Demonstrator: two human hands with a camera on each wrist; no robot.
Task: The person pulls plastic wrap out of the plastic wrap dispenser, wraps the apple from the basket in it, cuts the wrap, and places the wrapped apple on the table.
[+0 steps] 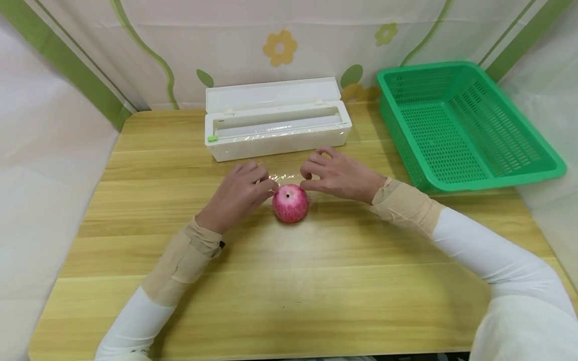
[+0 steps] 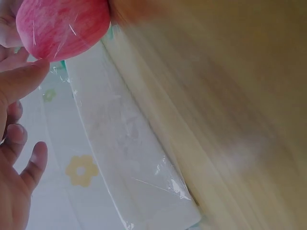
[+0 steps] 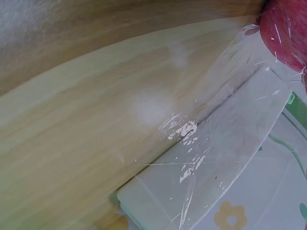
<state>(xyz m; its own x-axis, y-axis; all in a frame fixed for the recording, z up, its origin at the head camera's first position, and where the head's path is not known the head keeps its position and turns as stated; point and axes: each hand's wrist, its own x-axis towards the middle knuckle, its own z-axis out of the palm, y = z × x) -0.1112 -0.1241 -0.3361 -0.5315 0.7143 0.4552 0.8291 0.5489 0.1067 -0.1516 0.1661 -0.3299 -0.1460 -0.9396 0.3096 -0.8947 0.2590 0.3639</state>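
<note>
A pink-red apple (image 1: 290,204) sits on the wooden table between my two hands, stem hollow facing up. Clear plastic wrap (image 1: 285,177) stretches from a white dispenser box (image 1: 282,143) toward the apple, its creases shining in both wrist views. My left hand (image 1: 241,193) pinches the wrap between thumb and forefinger at the apple's left edge; its other fingers are loosely bent in the left wrist view. On the opposite side, my right hand (image 1: 340,175) pinches the wrap, thumb close to the apple. Most of the right hand lies outside its own wrist view.
Behind the hands, the box's lid (image 1: 273,96) is raised, with a wrap roll (image 1: 280,126) inside. A green plastic basket (image 1: 404,135) stands at the back right, near my right forearm. Patterned curtain (image 1: 239,45) hangs along the table's back and sides.
</note>
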